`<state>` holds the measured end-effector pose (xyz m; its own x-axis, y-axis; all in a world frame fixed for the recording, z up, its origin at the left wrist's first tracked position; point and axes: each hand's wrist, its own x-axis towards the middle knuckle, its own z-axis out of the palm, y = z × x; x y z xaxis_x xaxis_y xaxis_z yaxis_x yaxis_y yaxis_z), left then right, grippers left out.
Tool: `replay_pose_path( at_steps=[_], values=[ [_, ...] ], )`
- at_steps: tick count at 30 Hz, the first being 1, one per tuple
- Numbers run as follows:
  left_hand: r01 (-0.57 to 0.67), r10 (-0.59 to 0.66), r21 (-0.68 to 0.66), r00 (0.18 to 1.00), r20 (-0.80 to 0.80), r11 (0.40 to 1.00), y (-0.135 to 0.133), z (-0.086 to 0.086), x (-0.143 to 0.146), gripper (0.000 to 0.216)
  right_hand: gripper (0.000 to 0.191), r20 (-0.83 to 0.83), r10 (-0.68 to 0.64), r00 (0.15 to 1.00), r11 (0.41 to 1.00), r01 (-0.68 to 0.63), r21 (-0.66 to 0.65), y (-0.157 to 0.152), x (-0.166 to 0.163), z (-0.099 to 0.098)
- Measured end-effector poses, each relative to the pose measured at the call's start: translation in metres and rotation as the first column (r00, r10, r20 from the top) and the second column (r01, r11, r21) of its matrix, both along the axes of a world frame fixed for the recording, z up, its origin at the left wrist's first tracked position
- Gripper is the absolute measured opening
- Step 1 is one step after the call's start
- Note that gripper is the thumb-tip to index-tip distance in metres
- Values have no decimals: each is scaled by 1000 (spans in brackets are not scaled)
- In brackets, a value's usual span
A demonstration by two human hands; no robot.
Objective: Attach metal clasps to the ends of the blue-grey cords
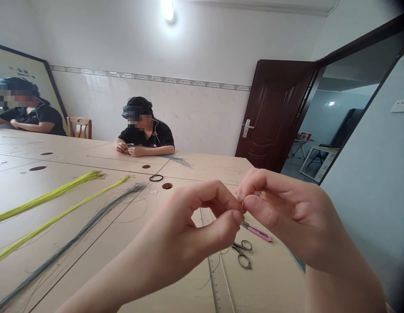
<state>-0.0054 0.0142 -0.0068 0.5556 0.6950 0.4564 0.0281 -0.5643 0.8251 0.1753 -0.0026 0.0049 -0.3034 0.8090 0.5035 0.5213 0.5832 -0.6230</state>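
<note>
My left hand [202, 217] and my right hand [283, 213] meet above the table, each closed in a pinch. Between their fingertips shows a tiny piece of yellow and dark cord [243, 205], mostly covered by the fingers, so its exact kind is hard to make out. Beneath the hands lies a pair of metal scissors [243, 254], its blades partly hidden by my left hand. A pink-handled tool [258, 232] with a metal tip rests just behind the scissors. A transparent ruler [213, 274] runs toward me under my left hand, beside a thin pale stick [227, 282].
On the left lie a thick yellow cord bundle [48, 198], a thinner yellow one [65, 213] and a grey-blue bundle [78, 237]. A black ring [156, 178] sits near a table hole [167, 186]. One person [146, 130] works across the table; another [35, 108] sits far left.
</note>
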Motion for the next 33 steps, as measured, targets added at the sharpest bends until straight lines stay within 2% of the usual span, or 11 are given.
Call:
replay_pose_path(
  at_steps=[6, 10, 12, 15, 18, 21, 27, 33],
  values=[
    [-28, 28, 85, 1000, 7, 996, 3, -3, 1, 17, 13, -35, 8, 999, 1000, -7, 28, 2, -1, -3],
    [-128, 126, 188, 992, 26, 974, 6, -8, 2, 17, 10, -47, -70, 996, 976, 79, 205, 2, -4, -5],
    [-221, 217, 263, 975, 43, 939, 6, -9, 2, 15, 8, -69, -100, 993, 949, 116, 292, 1, -5, -7],
    [-338, 341, 385, 938, 62, 859, 4, -10, 2, 13, 7, -48, -104, 993, 935, 114, 336, 1, -7, -7],
    [-395, 423, 481, 904, 53, 783, 3, -11, 3, 12, 7, -14, -86, 996, 939, 86, 334, 2, -6, -8],
    [-405, 463, 536, 886, 29, 741, 4, -12, 4, 10, 8, 14, -94, 995, 938, 84, 338, 3, -6, -8],
    [-374, 460, 555, 888, -17, 743, 3, -11, 5, 9, 8, 101, -184, 978, 878, 118, 464, 5, -4, -7],
    [-352, 459, 565, 887, -54, 746, 2, -11, 2, 11, 8, 204, -163, 965, 816, 16, 578, 9, -4, -7]
  ],
)
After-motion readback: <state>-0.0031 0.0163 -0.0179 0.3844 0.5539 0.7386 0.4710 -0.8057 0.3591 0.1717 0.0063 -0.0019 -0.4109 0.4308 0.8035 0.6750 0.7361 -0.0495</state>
